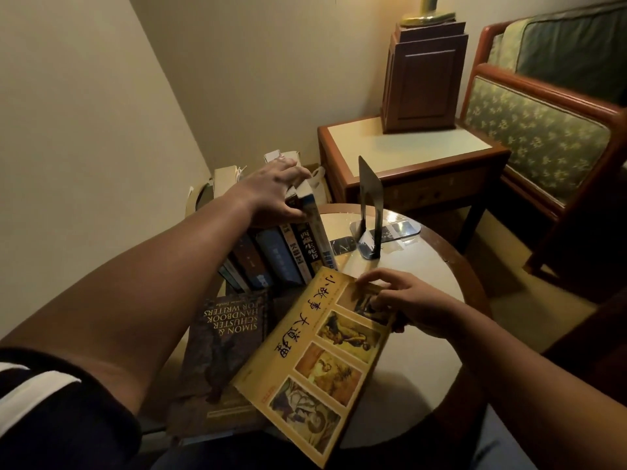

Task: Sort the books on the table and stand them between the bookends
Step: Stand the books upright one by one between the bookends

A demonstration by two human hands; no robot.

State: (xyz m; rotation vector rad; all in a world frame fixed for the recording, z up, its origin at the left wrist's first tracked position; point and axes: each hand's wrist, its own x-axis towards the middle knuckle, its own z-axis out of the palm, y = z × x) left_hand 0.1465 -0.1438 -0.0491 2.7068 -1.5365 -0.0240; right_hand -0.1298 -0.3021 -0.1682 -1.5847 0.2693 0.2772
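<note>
left hand (271,188) grips standing books (288,252); right hand (407,300) holds yellow book (315,361).

This looks like a sitting corner of a home or hotel room. At 2 o'clock stands an armchair (543,137) with a red-brown wooden frame and green flowered cushions. At 1 o'clock a matching side table (407,144) carries a wooden lamp stand (424,76). A cream wall (84,96) fills 10 o'clock, carpet (502,266) lies at 3 o'clock, and books (271,259) crowd a small round table (417,351).

Dark sleeve (84,435) with white stripes on the left arm (135,283); both forearms (502,340) bare
</note>
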